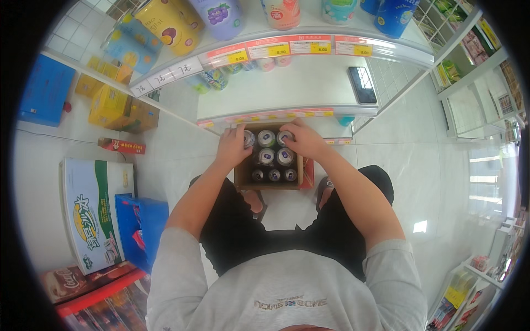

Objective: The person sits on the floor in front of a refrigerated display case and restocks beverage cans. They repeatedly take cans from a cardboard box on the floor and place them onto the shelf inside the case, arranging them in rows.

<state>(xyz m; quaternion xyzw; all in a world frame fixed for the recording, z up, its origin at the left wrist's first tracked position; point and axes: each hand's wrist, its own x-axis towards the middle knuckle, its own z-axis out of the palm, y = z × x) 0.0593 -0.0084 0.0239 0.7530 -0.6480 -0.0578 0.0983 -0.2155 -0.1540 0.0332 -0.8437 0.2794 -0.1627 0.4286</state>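
An open cardboard box stands between my feet, with several drink cans inside. My left hand closes around a can at the box's far left corner. At the far right corner my right hand has its fingers on another can. Between the hands is an upright can; more cans stand in a row nearer to me, and the cans closest to me sit lower in the box.
A shelf beyond the box holds a phone and several cans at its back. The upper shelf's edge juts out above it. Left are yellow cartons and a blue bin; another shelf rack stands right.
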